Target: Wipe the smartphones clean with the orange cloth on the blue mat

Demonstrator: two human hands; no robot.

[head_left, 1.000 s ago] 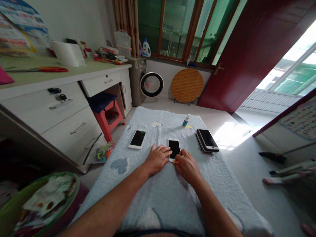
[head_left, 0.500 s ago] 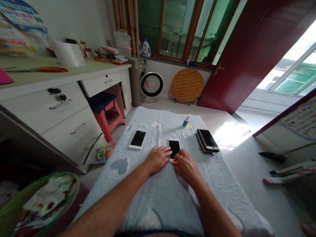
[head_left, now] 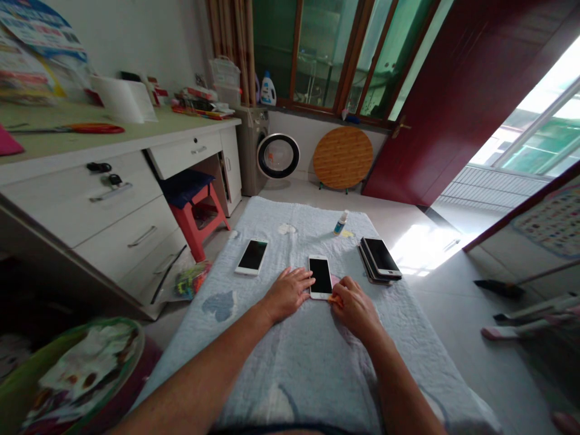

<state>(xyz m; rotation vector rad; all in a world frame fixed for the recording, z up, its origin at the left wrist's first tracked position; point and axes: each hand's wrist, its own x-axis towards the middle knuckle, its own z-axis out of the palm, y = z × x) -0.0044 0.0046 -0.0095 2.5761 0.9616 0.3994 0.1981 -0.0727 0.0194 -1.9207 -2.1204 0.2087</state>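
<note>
A white smartphone (head_left: 321, 277) with a dark screen lies face up on the cloth-covered table (head_left: 290, 356). My left hand (head_left: 290, 291) rests flat beside it, fingers stretched out and their tips touching its left edge. At the phone's lower right corner, my right hand (head_left: 356, 307) is closed on a small orange cloth (head_left: 335, 299), most of it hidden under the fingers. Another white smartphone (head_left: 252, 257) lies to the left. On the right sits a stack of phones (head_left: 380, 260). A small spray bottle (head_left: 341, 223) stands upright toward the far edge.
To the left are a white desk with drawers (head_left: 113, 199), a red stool (head_left: 199, 211) and a waste bin (head_left: 140, 356). A washing machine (head_left: 254, 151) with its door open and a round wooden tabletop (head_left: 343, 157) stand by the far wall, near a dark red door (head_left: 435, 103).
My right hand has slid right with the orange cloth, from over the phone's lower screen to its lower right corner. The left hand stays put.
</note>
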